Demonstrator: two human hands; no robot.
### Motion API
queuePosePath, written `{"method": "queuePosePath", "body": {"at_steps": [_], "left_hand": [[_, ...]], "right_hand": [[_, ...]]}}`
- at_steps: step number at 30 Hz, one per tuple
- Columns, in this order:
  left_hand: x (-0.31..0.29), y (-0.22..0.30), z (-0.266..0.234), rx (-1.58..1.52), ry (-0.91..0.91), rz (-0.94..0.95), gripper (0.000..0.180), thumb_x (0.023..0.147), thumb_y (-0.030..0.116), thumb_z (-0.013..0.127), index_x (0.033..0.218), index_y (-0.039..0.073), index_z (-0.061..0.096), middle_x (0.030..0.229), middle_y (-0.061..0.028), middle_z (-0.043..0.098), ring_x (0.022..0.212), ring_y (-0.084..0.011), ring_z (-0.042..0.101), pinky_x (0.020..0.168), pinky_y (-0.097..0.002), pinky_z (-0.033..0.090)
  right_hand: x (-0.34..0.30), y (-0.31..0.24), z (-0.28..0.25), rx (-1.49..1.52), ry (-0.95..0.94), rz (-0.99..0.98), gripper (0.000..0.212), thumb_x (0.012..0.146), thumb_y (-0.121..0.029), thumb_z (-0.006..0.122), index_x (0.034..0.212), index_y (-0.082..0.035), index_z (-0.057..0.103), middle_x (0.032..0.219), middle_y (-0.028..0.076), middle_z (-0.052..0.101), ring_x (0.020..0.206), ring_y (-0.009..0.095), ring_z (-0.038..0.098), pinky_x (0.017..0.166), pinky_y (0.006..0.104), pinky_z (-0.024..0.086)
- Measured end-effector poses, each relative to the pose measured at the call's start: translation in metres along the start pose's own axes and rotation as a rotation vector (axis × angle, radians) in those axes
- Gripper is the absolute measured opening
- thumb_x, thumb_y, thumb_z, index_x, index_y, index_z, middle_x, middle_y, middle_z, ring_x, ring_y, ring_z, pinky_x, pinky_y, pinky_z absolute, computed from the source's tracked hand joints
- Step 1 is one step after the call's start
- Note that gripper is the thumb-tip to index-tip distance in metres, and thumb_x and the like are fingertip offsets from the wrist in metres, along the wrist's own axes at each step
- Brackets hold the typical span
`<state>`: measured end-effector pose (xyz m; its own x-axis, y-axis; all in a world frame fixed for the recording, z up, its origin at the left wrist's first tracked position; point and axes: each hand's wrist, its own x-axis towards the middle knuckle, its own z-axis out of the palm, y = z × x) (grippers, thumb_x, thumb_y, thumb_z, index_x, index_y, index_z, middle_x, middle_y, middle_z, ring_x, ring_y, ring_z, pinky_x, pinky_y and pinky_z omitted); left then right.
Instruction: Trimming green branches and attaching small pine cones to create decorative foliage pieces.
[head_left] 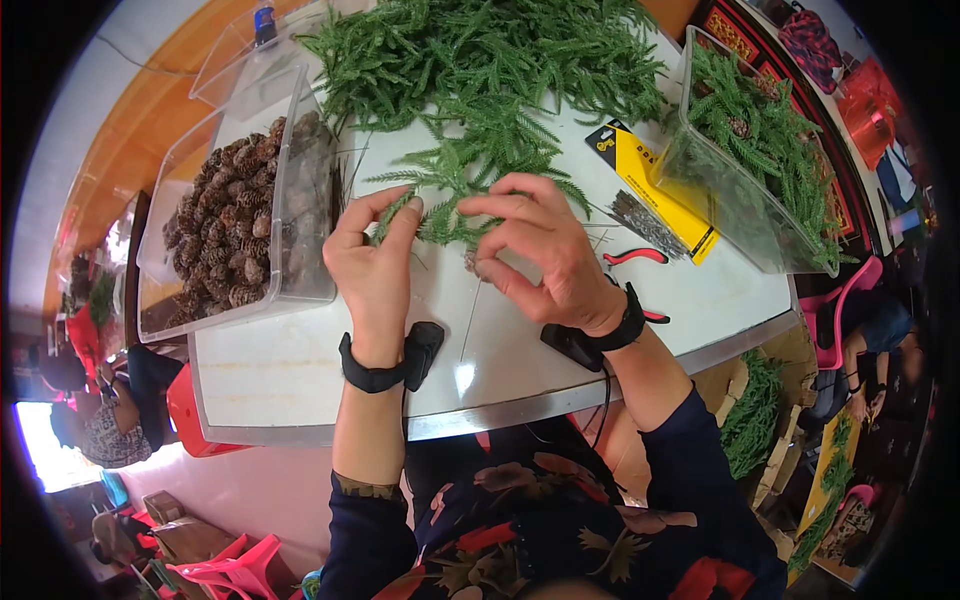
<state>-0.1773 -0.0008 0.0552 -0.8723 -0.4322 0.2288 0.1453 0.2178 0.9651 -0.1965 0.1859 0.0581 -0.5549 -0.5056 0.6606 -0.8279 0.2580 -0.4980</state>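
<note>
My left hand (375,265) pinches a green artificial pine sprig (395,215) between thumb and fingers, above the middle of the table. Close beside it, my right hand (545,250) curls its thumb and forefinger together on a small brown pine cone (471,262), mostly hidden by the fingertips. From there a thin wire (468,325) runs down toward the front of the table. Beyond both hands lie more green sprigs (490,140), joined to a big heap of greenery (470,60). Red-handled pliers (637,256) rest to the right, partly behind my right wrist.
A clear bin of pine cones (300,245) stands at the left, another clear bin with greenery (740,225) at the right. A yellow-black package (650,165) carries a bundle of thin wires (640,218). Other people (115,425) sit beyond the white table (290,385).
</note>
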Motion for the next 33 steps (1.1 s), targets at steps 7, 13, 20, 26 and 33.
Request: {"method": "queuePosePath", "body": {"at_steps": [7,13,20,26,33], "left_hand": [[0.002,0.005,-0.002,-0.229,-0.078,-0.201,0.019,0.082,0.003,0.065,0.101,0.003,0.064,0.072,0.0022,0.057,0.062,-0.0031,0.048,0.052,-0.0181,0.036],[0.005,0.004,-0.003,-0.364,-0.125,-0.286,0.031,0.081,0.001,0.064,0.111,0.003,0.056,0.075,0.0016,0.056,0.059,-0.0034,0.044,0.051,-0.0182,0.035],[0.003,0.01,-0.004,-0.671,-0.294,-0.542,0.023,0.088,0.001,0.049,0.11,0.002,0.055,0.084,-0.0011,0.058,0.058,-0.0053,0.042,0.051,-0.0182,0.034],[0.001,-0.022,-0.008,-0.823,-0.631,-0.751,0.024,0.09,0.003,0.044,0.111,0.002,0.056,0.087,-0.0033,0.06,0.059,-0.0068,0.044,0.052,-0.0193,0.035],[-0.007,0.003,0.008,-0.553,-0.672,-0.658,0.024,0.092,0.01,0.047,0.112,0.003,0.058,0.093,-0.0035,0.063,0.067,-0.0063,0.049,0.054,-0.0197,0.036]], "right_hand": [[-0.001,0.001,-0.005,0.085,0.076,0.131,0.01,0.072,-0.005,0.068,0.079,-0.005,0.062,0.124,0.013,0.059,0.113,0.031,0.049,0.1,0.0418,0.036],[-0.001,0.009,-0.017,0.26,0.119,0.186,0.007,0.077,-0.008,0.066,0.08,-0.004,0.061,0.13,0.017,0.053,0.119,0.029,0.046,0.104,0.0412,0.031],[-0.004,0.013,-0.013,0.567,0.049,0.359,0.009,0.081,-0.011,0.065,0.08,-0.002,0.061,0.134,0.02,0.05,0.125,0.024,0.042,0.104,0.0395,0.031],[-0.005,0.004,-0.011,0.788,0.02,0.422,0.01,0.084,-0.009,0.063,0.084,0.001,0.063,0.13,0.018,0.051,0.108,0.02,0.054,0.09,0.0337,0.044],[-0.01,0.009,-0.006,0.903,0.081,0.56,0.011,0.086,-0.006,0.062,0.09,0.004,0.064,0.119,0.015,0.054,0.091,0.016,0.06,0.078,0.0281,0.049]]}}
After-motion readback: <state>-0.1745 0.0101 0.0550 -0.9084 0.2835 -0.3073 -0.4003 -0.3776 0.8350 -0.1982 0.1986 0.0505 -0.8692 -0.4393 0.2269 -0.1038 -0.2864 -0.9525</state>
